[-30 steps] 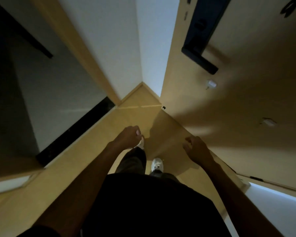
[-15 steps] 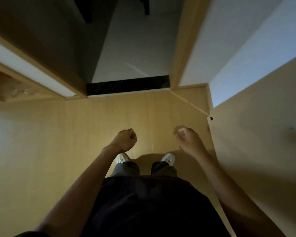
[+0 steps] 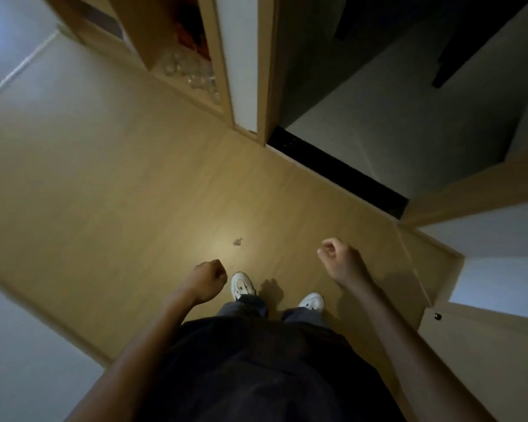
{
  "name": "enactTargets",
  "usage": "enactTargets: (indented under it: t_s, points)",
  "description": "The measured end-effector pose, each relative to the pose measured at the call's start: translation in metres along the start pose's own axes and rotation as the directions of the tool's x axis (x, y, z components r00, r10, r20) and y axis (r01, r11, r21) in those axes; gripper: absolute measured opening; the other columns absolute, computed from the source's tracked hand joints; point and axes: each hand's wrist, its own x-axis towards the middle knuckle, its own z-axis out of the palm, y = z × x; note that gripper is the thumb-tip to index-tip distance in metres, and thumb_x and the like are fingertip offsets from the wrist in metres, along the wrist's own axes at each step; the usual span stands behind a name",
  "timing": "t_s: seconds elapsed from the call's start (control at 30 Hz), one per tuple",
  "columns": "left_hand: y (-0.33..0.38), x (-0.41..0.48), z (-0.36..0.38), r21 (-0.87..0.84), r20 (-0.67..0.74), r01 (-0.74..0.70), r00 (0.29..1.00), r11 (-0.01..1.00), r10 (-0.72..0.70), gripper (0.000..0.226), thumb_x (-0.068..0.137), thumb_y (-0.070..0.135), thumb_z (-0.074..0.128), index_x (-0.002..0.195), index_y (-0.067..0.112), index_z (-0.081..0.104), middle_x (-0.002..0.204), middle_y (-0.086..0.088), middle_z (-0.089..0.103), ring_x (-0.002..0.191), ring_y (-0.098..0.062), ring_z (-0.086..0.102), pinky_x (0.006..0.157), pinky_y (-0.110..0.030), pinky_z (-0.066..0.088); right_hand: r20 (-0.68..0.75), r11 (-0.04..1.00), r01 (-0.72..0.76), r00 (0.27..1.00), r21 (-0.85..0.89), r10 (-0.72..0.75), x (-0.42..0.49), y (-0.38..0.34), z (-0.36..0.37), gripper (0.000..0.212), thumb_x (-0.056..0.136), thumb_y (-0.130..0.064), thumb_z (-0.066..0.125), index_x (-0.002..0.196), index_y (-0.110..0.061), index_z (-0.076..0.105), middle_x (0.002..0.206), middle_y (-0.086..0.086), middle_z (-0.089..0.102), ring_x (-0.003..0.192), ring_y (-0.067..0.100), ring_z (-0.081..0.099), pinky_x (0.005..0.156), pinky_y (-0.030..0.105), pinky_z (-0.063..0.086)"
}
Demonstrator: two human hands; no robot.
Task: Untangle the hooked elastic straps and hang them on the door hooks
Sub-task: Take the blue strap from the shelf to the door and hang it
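Your left hand (image 3: 209,277) and right hand (image 3: 337,258) are clenched and empty above the floor (image 3: 134,193); no straps show near either, so locate them first, fingers loosened.

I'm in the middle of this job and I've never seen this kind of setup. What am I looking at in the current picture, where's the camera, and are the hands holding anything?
There is no machine: a person wears one wide-angle camera on the head, looking down. The left hand and right hand are bare, both with fingers curled, and nothing shows in either. Below are white shoes on a wooden floor, with a small scrap lying ahead. At the top, an open shelf holds glassware. No straps or door hooks are in view.
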Motion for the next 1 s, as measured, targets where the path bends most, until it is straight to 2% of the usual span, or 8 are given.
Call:
enactTargets:
  t_s: [0.1, 0.33, 0.4, 0.53, 0.7, 0.8, 0.9, 1.0]
  points:
    - [-0.026, 0.008, -0.027, -0.085, -0.039, 0.036, 0.998, 0.996, -0.04, 0.02, 0.092, 0.018, 0.047, 0.102, 0.007, 0.06, 0.107, -0.012, 0.065, 0.098, -0.028, 0.058, 0.084, -0.036, 0.048, 0.077, 0.996, 0.003, 0.997, -0.092, 0.004, 0.008, -0.029, 0.015, 0.032, 0.092, -0.026, 0.051, 0.118, -0.009, 0.057, 0.119, 0.01, 0.06, 0.109, 0.024, 0.055, 0.091, 0.033, 0.044]
    - [-0.045, 0.046, -0.111, -0.251, -0.131, 0.031, 0.989, 0.967, -0.066, 0.009, 0.091, 0.019, 0.044, 0.086, 0.015, 0.052, 0.096, -0.006, 0.062, 0.086, -0.022, 0.053, 0.075, -0.031, 0.043, 0.196, 0.976, 0.045, 0.981, -0.213, -0.003, 0.052, -0.079, 0.031, 0.03, 0.092, -0.025, 0.053, 0.115, -0.006, 0.058, 0.119, 0.011, 0.06, 0.108, 0.026, 0.056, 0.089, 0.031, 0.044]
    - [-0.045, 0.064, -0.141, -0.267, -0.163, 0.028, 0.984, 0.963, -0.073, 0.009, 0.09, 0.017, 0.044, 0.087, 0.014, 0.052, 0.099, -0.007, 0.064, 0.088, -0.024, 0.053, 0.074, -0.028, 0.04, 0.221, 0.968, 0.067, 0.975, -0.241, -0.012, 0.074, -0.1, 0.032, 0.03, 0.093, -0.026, 0.052, 0.116, -0.008, 0.058, 0.119, 0.009, 0.059, 0.108, 0.025, 0.056, 0.088, 0.03, 0.044]
    - [-0.051, 0.103, -0.202, -0.316, -0.22, 0.033, 0.97, 0.948, -0.107, 0.015, 0.091, 0.018, 0.044, 0.093, 0.01, 0.056, 0.101, -0.01, 0.064, 0.096, -0.029, 0.056, 0.079, -0.031, 0.043, 0.253, 0.964, 0.128, 0.965, -0.235, -0.067, 0.136, -0.153, 0.033, 0.029, 0.093, -0.025, 0.053, 0.115, -0.009, 0.059, 0.118, 0.01, 0.059, 0.107, 0.024, 0.056, 0.088, 0.029, 0.044]
    - [-0.072, 0.129, -0.259, -0.393, -0.228, 0.086, 0.955, 0.916, -0.188, 0.012, 0.091, 0.017, 0.046, 0.091, 0.012, 0.056, 0.093, -0.007, 0.062, 0.092, -0.029, 0.057, 0.08, -0.033, 0.045, 0.294, 0.94, 0.23, 0.944, -0.252, -0.152, 0.215, -0.241, 0.031, 0.03, 0.092, -0.027, 0.052, 0.116, -0.012, 0.058, 0.12, 0.007, 0.059, 0.106, 0.022, 0.055, 0.084, 0.027, 0.043]
    - [-0.092, 0.132, -0.285, -0.461, -0.228, 0.126, 0.94, 0.878, -0.255, 0.017, 0.092, 0.017, 0.047, 0.097, 0.006, 0.059, 0.098, -0.011, 0.064, 0.095, -0.03, 0.059, 0.083, -0.035, 0.047, 0.328, 0.911, 0.318, 0.917, -0.26, -0.227, 0.255, -0.309, 0.03, 0.032, 0.093, -0.028, 0.051, 0.121, -0.012, 0.056, 0.122, 0.007, 0.057, 0.104, 0.019, 0.053, 0.081, 0.025, 0.04]
    - [-0.116, 0.136, -0.306, -0.512, -0.211, 0.17, 0.925, 0.842, -0.315, 0.02, 0.093, 0.017, 0.048, 0.102, 0.002, 0.059, 0.101, -0.013, 0.064, 0.096, -0.03, 0.059, 0.086, -0.037, 0.048, 0.352, 0.881, 0.404, 0.884, -0.248, -0.306, 0.295, -0.381, 0.038, 0.034, 0.093, -0.028, 0.051, 0.121, -0.01, 0.056, 0.122, 0.009, 0.058, 0.107, 0.022, 0.055, 0.082, 0.026, 0.041]
    - [-0.145, 0.147, -0.329, -0.549, -0.182, 0.22, 0.91, 0.806, -0.372, 0.016, 0.093, 0.018, 0.048, 0.098, 0.006, 0.058, 0.1, -0.013, 0.065, 0.095, -0.029, 0.06, 0.086, -0.04, 0.05, 0.367, 0.854, 0.468, 0.853, -0.227, -0.37, 0.328, -0.45, 0.054, 0.034, 0.092, -0.028, 0.051, 0.119, -0.009, 0.058, 0.12, 0.011, 0.061, 0.107, 0.024, 0.056, 0.087, 0.028, 0.042]
